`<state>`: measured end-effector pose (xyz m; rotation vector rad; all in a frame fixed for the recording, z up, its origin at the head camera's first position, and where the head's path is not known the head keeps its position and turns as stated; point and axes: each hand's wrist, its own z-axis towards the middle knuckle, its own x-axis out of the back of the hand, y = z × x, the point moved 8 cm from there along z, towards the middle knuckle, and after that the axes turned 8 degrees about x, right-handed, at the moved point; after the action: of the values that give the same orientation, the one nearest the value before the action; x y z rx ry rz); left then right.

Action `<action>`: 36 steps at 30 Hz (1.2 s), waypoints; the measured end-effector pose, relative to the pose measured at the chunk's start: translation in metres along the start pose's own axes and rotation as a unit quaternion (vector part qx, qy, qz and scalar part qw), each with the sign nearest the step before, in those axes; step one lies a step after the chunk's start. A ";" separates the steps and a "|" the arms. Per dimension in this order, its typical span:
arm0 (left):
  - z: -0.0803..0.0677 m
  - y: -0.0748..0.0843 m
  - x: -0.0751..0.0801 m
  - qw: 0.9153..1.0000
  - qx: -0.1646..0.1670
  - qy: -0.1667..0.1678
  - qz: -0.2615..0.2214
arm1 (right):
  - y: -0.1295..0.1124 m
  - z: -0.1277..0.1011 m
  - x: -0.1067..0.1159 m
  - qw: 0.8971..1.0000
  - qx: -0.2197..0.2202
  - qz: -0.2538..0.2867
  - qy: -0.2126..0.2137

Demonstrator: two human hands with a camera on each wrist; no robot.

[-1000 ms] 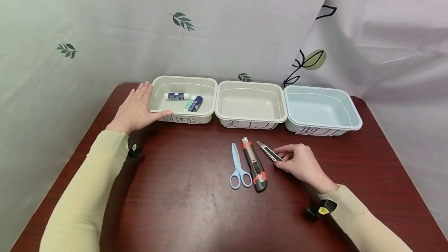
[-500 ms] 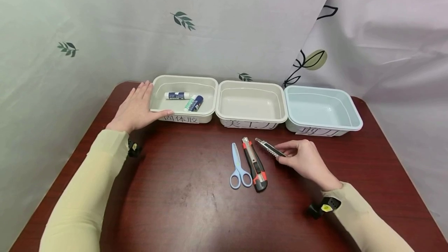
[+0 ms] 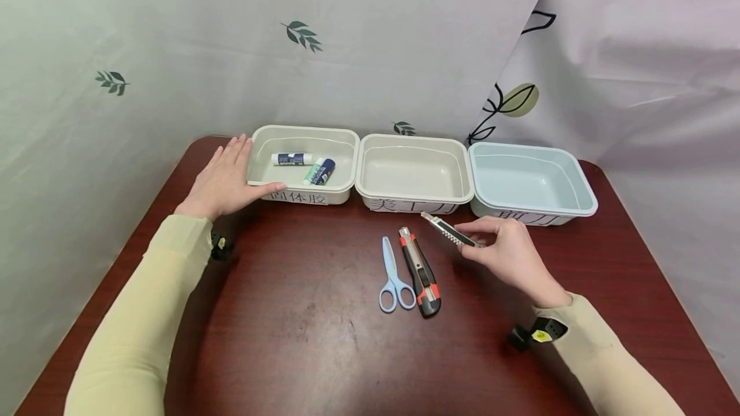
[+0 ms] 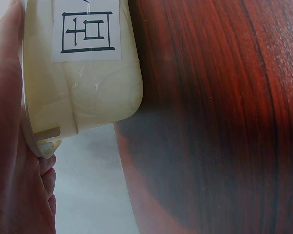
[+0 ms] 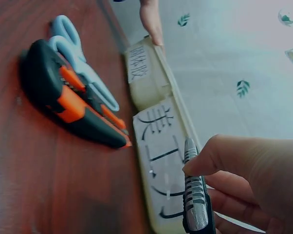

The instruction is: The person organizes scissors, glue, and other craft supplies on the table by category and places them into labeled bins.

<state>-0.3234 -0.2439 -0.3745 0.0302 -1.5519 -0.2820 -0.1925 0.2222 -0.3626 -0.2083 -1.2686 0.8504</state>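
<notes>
My right hand (image 3: pixel 511 254) pinches a small silver-and-black utility knife (image 3: pixel 448 230) between thumb and fingers, its tip pointing toward the middle bin (image 3: pixel 414 199). In the right wrist view the knife (image 5: pixel 195 195) overlaps that bin's paper label. My left hand (image 3: pixel 222 178) rests with straight fingers along the left corner of the left bin (image 3: pixel 341 196), thumb lying over its front rim. Two glue sticks (image 3: pixel 291 159) lie inside that left bin. Left of the held knife, a larger black-and-orange utility knife (image 3: pixel 420 275) lies on the table beside light blue scissors (image 3: pixel 393 278).
The three bins stand in a row at the back of the dark red wooden table (image 3: pixel 277 332). A light blue bin (image 3: pixel 534 207) is at the right end. Labels with handwritten characters face front. A pale curtain (image 3: pixel 202 50) with leaf prints hangs behind.
My right hand has lifted the small utility knife and carried it away from me, closer to the middle bin's front. The left hand stays where it was.
</notes>
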 end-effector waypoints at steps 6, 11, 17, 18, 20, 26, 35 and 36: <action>0.000 0.001 0.000 1.000 0.000 0.000 -0.002 | -0.008 0.009 0.011 1.000 0.009 0.018 0.017; -0.001 0.001 0.000 1.000 0.000 0.000 -0.001 | -0.013 0.017 0.017 0.999 0.015 0.035 0.024; -0.001 0.001 0.001 1.000 0.001 0.000 -0.001 | -0.019 0.026 0.027 0.998 0.015 0.054 0.038; -0.001 0.001 0.002 1.000 0.001 0.000 -0.001 | -0.019 0.028 0.029 0.997 0.012 0.057 0.041; -0.001 0.001 0.002 1.000 0.001 0.000 -0.002 | -0.020 0.031 0.032 0.997 0.009 0.061 0.046; -0.001 0.002 0.002 1.000 0.002 0.000 -0.003 | -0.023 0.043 0.045 0.996 0.009 0.059 0.066; 0.000 0.000 0.000 1.000 0.001 0.000 -0.004 | -0.019 0.064 0.060 0.995 -0.020 0.060 0.082; -0.001 0.000 0.000 1.000 0.001 0.001 -0.003 | -0.020 0.067 0.061 0.994 -0.017 0.062 0.083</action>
<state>-0.3228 -0.2437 -0.3745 0.0363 -1.5505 -0.2859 -0.2408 0.2284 -0.2833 -0.3814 -1.1246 0.8988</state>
